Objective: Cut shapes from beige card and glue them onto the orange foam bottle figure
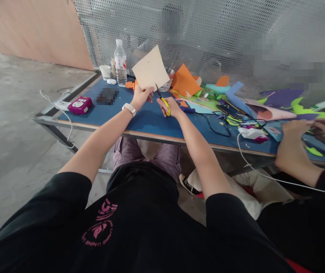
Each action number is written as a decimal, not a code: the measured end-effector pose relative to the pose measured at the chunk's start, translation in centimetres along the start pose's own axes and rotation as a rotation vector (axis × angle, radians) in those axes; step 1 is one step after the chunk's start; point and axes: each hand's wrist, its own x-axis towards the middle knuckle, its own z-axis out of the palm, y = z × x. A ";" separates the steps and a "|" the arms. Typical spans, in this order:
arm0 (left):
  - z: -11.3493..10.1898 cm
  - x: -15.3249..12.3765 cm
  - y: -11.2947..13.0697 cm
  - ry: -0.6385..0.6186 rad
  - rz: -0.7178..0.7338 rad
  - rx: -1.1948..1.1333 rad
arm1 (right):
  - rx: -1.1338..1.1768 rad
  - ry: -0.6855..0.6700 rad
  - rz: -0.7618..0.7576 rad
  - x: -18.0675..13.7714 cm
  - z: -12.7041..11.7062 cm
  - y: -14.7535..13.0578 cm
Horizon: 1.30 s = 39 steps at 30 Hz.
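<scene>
A cream sheet of paper [150, 70] is raised above the blue table [147, 120], its lower edge pinched in my left hand [142, 98]. My right hand [171, 106], just to the right, is closed around the yellow handle of a pair of scissors [166, 104]. The dark blades point up and to the left, with their tip by the sheet's lower edge. Whether the blades touch the paper I cannot tell. A white band circles my left wrist.
A water bottle [120, 64], a paper cup [105, 72] and a purple box [80, 105] stand at the left. Coloured paper, including an orange sheet [184, 81], and cables clutter the right side. A co-worker's hands [294, 131] work at the far right. Metal mesh [139, 19] rises behind.
</scene>
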 end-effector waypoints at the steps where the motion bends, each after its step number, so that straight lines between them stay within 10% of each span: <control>1: -0.1 0.1 -0.3 0.001 0.027 0.002 | 0.006 0.002 0.005 -0.1 0.0 -0.2; 39: 0.2 -0.6 0.1 -0.028 0.042 -0.026 | 0.047 0.061 -0.064 0.4 1.5 0.7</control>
